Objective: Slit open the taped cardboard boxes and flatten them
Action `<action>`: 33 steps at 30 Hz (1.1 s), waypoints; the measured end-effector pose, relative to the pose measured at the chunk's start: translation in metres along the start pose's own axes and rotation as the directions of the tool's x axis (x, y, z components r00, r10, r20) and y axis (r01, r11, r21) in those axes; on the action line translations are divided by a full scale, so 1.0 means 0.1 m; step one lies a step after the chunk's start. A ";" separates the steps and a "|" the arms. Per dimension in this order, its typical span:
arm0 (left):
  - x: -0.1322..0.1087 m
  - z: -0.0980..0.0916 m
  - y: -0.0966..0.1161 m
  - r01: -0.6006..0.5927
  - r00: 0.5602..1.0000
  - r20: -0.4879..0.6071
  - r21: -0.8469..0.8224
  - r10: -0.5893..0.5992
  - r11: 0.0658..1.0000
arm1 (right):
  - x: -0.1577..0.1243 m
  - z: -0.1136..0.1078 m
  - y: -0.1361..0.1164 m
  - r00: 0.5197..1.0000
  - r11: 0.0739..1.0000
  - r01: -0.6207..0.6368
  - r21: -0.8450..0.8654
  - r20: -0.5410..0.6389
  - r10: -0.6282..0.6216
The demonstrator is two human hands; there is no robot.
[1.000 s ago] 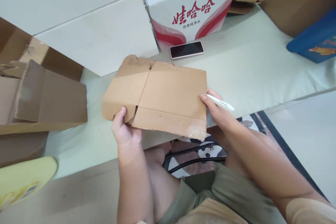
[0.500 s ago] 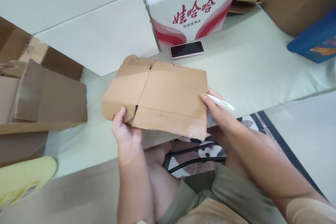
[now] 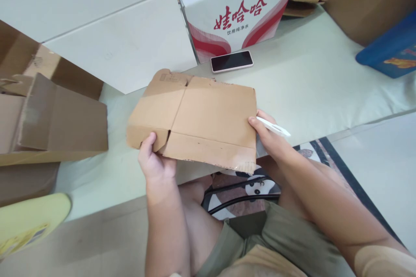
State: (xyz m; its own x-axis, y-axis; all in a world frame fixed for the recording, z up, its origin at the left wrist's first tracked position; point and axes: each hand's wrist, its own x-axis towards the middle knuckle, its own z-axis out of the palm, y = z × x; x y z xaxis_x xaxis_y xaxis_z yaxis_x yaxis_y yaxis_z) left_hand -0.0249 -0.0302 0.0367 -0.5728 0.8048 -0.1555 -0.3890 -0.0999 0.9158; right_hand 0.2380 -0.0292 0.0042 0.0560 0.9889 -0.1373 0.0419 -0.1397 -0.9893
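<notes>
Holding the folded cardboard [image 3: 214, 110] taut appeared to be the step in hand, the left fingers [image 3: 148, 142] pinching its near-left flap, the right fingers [image 3: 258, 123] pinching its right edge with a white tool [image 3: 273, 127] tucked in; moving on seemed to call for a steady left grip. It lay above the bench's [image 3: 305, 73] near edge, long axis left to right, dipping slightly rightward, printed corner pointing far left.

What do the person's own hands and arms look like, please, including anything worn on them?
The left hand and right hand are bare, with no glove, ring or watch visible. The left forearm and right forearm are uncovered. A plain, pale cream sleeve shows on the right arm.
</notes>
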 end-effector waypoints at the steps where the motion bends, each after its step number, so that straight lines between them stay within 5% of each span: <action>1: 0.00 0.00 0.00 0.003 1.000 -0.005 -0.007 -0.003 1.000 | 0.00 0.00 0.00 1.000 1.000 0.002 0.001 -0.001 -0.002; 27: -0.01 0.02 0.00 -0.002 1.000 -0.028 -0.030 0.001 1.000 | -0.01 0.00 -0.01 1.000 1.000 -0.018 -0.017 0.002 0.018; 33: 0.00 0.02 0.01 0.080 0.995 -0.063 -0.038 -0.082 0.996 | 0.00 0.00 0.00 1.000 1.000 -0.004 -0.008 -0.007 0.004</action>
State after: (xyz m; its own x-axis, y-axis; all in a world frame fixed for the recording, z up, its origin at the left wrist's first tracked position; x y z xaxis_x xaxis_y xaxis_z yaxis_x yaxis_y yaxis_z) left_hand -0.0241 -0.0292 0.0380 -0.5829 0.7721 -0.2533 -0.4609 -0.0573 0.8856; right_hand 0.2384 -0.0294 0.0044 0.0636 0.9880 -0.1406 0.0493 -0.1438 -0.9884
